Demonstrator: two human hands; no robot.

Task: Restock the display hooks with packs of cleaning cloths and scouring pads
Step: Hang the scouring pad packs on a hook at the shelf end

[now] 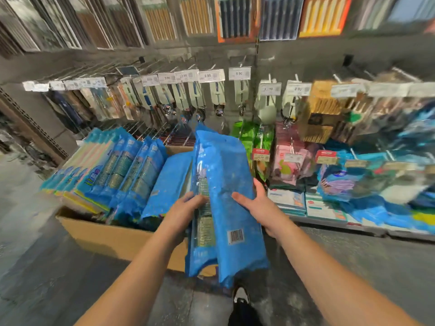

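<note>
I hold a bundle of long blue scouring pad packs (226, 184) upright between both hands, over the near right corner of a cardboard box (113, 238). My left hand (188, 205) grips the bundle's left side, fingers curled round the edge. My right hand (256, 205) clasps its right side, thumb across the blue back with the barcode. More blue packs (122, 170) stand in rows inside the box. Bare display hooks (155, 132) jut from the wall behind the box.
Green packs (254, 137), pink packs (292, 158) and blue cloth packs (353, 182) hang on hooks to the right. Kitchen utensils on cards (219, 95) hang above under price tags. A low shelf (324, 208) holds flat packs. My shoe (240, 302) stands on the grey floor.
</note>
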